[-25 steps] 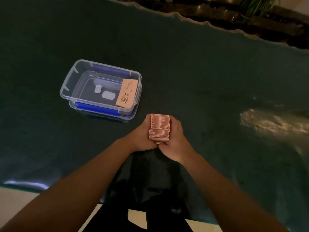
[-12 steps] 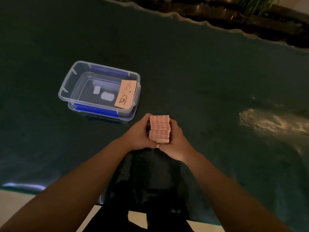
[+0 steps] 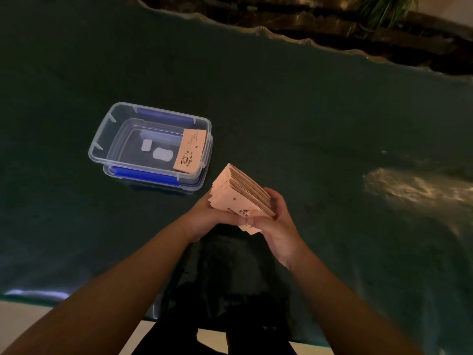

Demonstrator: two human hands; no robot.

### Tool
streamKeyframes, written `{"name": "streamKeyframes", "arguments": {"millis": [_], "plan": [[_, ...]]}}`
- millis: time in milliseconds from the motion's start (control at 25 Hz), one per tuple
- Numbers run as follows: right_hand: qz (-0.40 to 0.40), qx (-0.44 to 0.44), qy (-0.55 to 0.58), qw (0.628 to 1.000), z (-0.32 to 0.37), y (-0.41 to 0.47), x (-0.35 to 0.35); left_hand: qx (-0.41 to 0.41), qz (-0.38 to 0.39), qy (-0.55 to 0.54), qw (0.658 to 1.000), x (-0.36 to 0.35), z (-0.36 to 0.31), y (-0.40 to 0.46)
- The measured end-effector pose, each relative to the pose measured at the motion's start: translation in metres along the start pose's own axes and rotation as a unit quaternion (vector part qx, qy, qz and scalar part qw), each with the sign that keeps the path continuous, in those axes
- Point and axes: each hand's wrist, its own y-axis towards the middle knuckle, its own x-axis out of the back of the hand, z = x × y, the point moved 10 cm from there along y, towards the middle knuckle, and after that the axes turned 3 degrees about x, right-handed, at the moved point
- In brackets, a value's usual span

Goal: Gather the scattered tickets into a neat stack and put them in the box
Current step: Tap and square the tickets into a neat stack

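Observation:
A thick stack of pale orange tickets is held between both hands just above the dark table, tilted so its printed face shows, its edges slightly fanned. My left hand grips it from the left and below. My right hand clasps its right side and near end. The clear plastic box with blue clips sits a little to the upper left of the hands. One ticket with a coffee-cup print leans inside the box against its right wall.
The dark green table has a wavy far edge, with wood and a plant beyond. A bright reflection lies on the table at right. My dark-clothed lap shows under the glass near the front edge.
The stack was standing on edge, squeezed square between both hands; now it is tipped over toward the left, face showing, and lifted slightly toward the box.

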Motion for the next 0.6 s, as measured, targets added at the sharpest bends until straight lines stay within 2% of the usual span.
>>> {"name": "streamKeyframes", "arguments": {"millis": [120, 240, 360, 480, 600], "plan": [[-0.003, 0.019, -0.041, 0.999, 0.007, 0.002, 0.011, -0.022, -0.008, -0.015, 1.000, 0.012, -0.006, -0.001], [0.004, 0.036, -0.134, 0.990, 0.015, 0.000, 0.018, -0.036, -0.016, 0.129, 0.991, 0.022, -0.011, -0.002], [0.029, 0.046, -0.255, 0.965, 0.017, -0.003, 0.018, -0.033, -0.038, 0.262, 0.964, 0.028, -0.009, 0.003], [0.018, 0.041, -0.333, 0.942, 0.011, -0.005, 0.020, -0.054, -0.055, 0.314, 0.946, 0.029, -0.004, 0.005], [0.005, 0.030, -0.447, 0.894, 0.001, -0.002, 0.030, -0.044, -0.055, 0.354, 0.933, 0.029, 0.011, 0.007]]}}
